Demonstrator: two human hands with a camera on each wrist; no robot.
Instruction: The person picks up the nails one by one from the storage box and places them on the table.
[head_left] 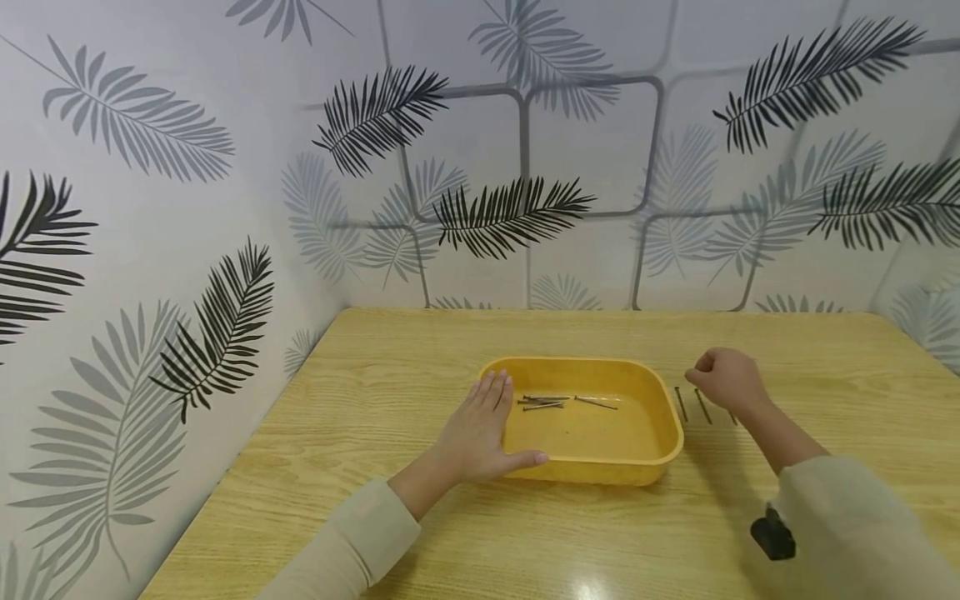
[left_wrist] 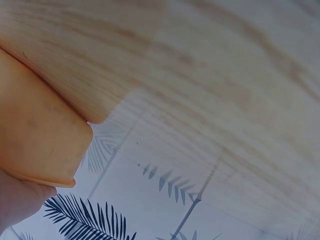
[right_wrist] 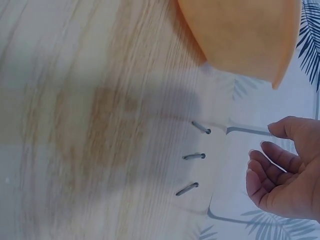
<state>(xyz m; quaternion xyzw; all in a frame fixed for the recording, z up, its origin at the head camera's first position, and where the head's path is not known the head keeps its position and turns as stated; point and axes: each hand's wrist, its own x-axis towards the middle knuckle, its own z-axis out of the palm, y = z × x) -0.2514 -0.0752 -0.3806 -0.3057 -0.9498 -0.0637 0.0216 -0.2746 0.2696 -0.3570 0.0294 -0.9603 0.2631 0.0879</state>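
Observation:
A yellow plastic tray [head_left: 585, 437] stands on the wooden table. My left hand [head_left: 480, 429] rests with straight fingers over its left rim, thumb at the near edge; the left wrist view catches part of that hand [left_wrist: 22, 200] at the tray's wall [left_wrist: 45, 120]. Inside the tray lie several nails [head_left: 542, 402], one nail [head_left: 596, 402] apart from the cluster. To the tray's right, my right hand [head_left: 729, 382] hovers above three nails [head_left: 702, 407] laid side by side. In the right wrist view its fingers [right_wrist: 272, 172] are loosely curled, thumb apart, holding nothing.
The light wooden table [head_left: 360, 367] meets a leaf-patterned wall [head_left: 465, 275] at the back and left. A small black object [head_left: 772, 535] shows beside the right sleeve [head_left: 847, 508]. The tray [right_wrist: 245, 40] stands near the table nails in the right wrist view.

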